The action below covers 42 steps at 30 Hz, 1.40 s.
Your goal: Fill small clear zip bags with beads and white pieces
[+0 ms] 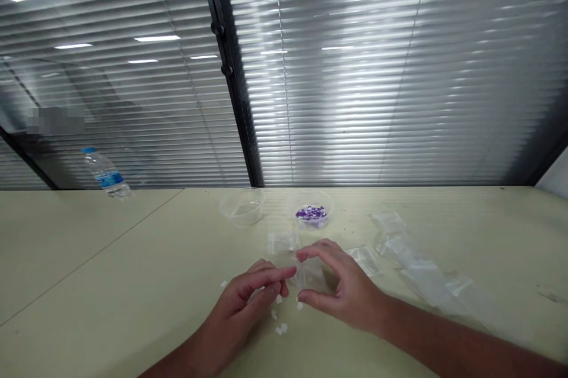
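Observation:
My left hand (pixel 248 301) is low over the table, its fingers drawn together with the index finger reaching right and the thumb beneath. What it holds, if anything, I cannot make out. To its right, my right hand (pixel 339 280) is open, thumb and index finger apart in a C shape. A small clear plastic bag (pixel 313 274) shows between and behind the right fingers; whether they touch it I cannot tell. Several small white pieces (pixel 281 329) lie scattered below the hands. Just beyond them rests another clear bag (pixel 283 242).
A clear round bowl (pixel 310 203) holds purple and white bits (pixel 311 214). Left of it stands a second clear bowl (pixel 243 207). Several flat clear bags (pixel 421 274) spread along the right. A water bottle (pixel 106 174) leans at the back left, before blinds behind glass (pixel 381 100).

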Motion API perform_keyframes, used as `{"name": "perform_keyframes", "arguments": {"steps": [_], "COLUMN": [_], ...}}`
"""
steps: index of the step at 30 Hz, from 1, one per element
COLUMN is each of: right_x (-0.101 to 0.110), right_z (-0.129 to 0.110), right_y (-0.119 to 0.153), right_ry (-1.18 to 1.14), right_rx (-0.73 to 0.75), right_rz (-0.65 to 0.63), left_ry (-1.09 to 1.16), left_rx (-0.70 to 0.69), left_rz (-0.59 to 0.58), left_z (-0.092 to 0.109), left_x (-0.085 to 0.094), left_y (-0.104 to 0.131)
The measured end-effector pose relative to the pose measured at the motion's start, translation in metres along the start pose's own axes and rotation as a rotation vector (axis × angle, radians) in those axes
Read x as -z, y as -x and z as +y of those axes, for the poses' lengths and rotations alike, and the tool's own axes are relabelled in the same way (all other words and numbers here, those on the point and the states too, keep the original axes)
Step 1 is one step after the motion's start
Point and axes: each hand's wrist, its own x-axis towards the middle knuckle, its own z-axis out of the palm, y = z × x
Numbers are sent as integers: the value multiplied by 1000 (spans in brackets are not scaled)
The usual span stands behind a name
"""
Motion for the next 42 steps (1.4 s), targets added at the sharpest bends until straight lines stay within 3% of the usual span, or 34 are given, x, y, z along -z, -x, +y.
{"name": "perform_keyframes", "arguments": {"steps": [3,7,11,15,19,23,27,29,32,38,42], "right_x": [0,0,3,8,17,42,92,115,128,115,113], "right_z": [-3,-1,14,26,23,12,-3,-6,-5,-5,-13], "right_y": [0,0,-3,-6,-9,-13,-17,-18,-20,-24,-25], "right_ry": [4,120,379,589,658,740,685,608,600,704,748], "right_rx": [-14,-12,40,9,-52,-165,-286,-372,-422,-398,-504], "right_rz": [-8,13,76,128,138,-8,-432,-537,-604,-588,-564], "left_ry": [-76,-330,-565,-651,-702,-726,-724,-722,-722,-717,-718], "left_rx": [39,-150,-334,-327,-313,-308,-322,-320,-309,-288,-313], "left_rz": [98,175,65,-40,-104,-148,-176,-186,-183,-161,-160], "left_z": [-1,-1,5,9,6,4,5,6,5,0,-1], "left_x": [0,1,1,-1,3,7,7,7,7,8,9], "left_y": [-2,-3,-5,-4,-3,-5,-6,-7,-9,-9,-8]}}
